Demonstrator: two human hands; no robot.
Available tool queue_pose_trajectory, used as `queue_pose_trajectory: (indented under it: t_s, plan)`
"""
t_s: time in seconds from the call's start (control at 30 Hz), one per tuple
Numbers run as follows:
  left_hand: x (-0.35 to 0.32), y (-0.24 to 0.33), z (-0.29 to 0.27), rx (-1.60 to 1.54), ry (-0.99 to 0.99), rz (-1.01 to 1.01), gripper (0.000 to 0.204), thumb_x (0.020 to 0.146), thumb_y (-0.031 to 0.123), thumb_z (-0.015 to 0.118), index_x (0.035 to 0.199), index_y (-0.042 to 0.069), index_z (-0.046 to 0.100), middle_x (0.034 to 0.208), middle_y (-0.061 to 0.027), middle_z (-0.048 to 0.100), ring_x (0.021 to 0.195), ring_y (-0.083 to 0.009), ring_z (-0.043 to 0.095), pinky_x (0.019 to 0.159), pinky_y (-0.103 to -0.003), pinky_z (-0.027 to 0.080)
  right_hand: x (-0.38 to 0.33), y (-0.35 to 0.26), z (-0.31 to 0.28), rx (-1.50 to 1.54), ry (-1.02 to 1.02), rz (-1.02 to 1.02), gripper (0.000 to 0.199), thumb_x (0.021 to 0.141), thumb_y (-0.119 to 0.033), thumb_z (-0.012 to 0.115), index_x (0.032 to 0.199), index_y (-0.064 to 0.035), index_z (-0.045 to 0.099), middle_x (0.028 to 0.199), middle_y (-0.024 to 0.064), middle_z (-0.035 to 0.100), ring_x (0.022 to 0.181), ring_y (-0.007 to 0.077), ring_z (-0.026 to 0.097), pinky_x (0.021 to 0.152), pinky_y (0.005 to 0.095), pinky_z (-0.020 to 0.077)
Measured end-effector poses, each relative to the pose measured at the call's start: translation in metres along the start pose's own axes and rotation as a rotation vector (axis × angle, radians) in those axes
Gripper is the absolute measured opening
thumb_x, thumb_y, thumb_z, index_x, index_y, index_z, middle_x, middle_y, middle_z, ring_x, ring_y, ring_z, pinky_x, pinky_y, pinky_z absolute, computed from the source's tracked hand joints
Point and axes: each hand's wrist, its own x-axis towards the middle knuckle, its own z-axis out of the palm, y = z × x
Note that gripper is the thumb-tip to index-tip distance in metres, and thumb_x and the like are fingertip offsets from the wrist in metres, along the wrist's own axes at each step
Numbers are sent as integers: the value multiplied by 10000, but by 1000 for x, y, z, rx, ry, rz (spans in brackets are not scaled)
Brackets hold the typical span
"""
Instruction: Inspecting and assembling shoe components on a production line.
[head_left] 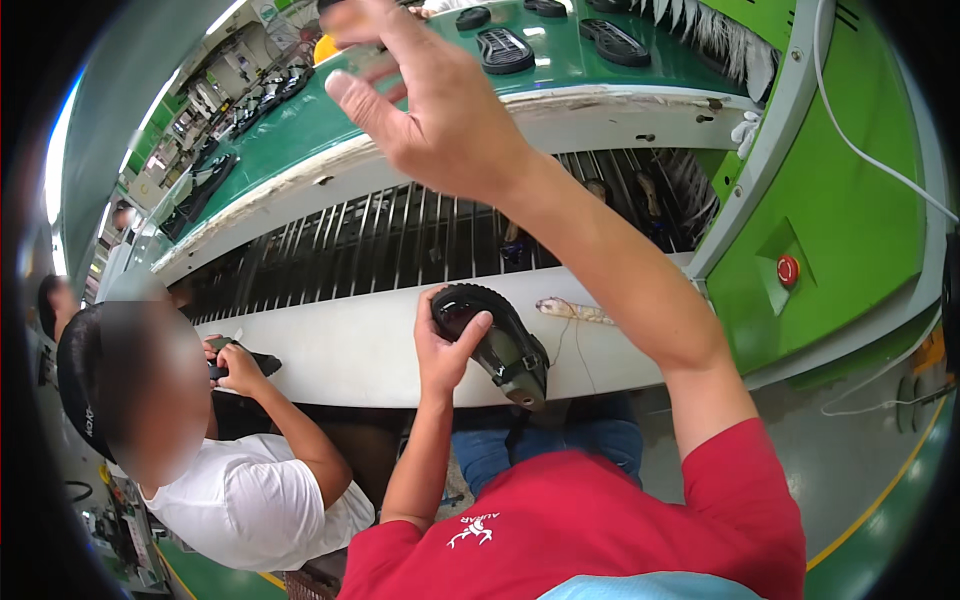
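From the head camera, the left hand grips a black rubber sandal with a strap. The thumb lies on top of the sandal, which sits just over the edge of the long white worktop. Its long side runs from upper left to lower right, and the far end tips down.

The right hand is up high and open, with fingers spread. It holds nothing. It hangs over a green conveyor belt that carries black shoe soles.

A person in a white shirt sits on the left and holds something dark. A big green machine with a red button stands on the right.
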Motion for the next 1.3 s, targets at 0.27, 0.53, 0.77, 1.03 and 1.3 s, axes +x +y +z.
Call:
queue_pose_trajectory:
  t_s: [0.27,0.53,0.77,1.03,1.3]
  plan:
    - [7,-21,-27,1,198,14,379,932,122,841,1225,3,632,1046,-44,714,932,-120,670,873,-292,565,-133,14,-42,57,-518,768,378,983,-323,825,761,-43,700,587,-24,522,597,72,476,555,273,398]
    - [59,34,-30,-213,163,103,277,983,164,754,1172,-6,645,1015,-76,723,862,-139,689,826,-288,569,-24,18,-37,324,-426,866,775,1044,-724,432,581,-106,503,529,-34,377,476,79,344,457,276,271]
    - [38,13,-28,-48,154,105,401,938,144,837,1233,4,605,1052,-44,699,921,-115,667,851,-275,554,-76,28,-42,370,-446,948,969,1022,-865,326,501,-75,537,476,-35,344,439,87,343,465,277,241]
    - [20,-1,-23,45,69,51,472,908,125,878,1257,12,582,1044,-34,696,940,-100,665,866,-264,560,-107,2,-42,-182,41,165,424,780,-223,986,1163,-115,839,685,-61,409,575,72,364,516,272,282]
    - [20,-13,-28,132,95,131,512,891,156,889,1273,4,583,1077,-54,693,967,-108,662,883,-277,559,-63,-1,-44,-34,-143,244,505,876,-462,899,615,-95,669,568,6,526,500,132,459,481,320,348]
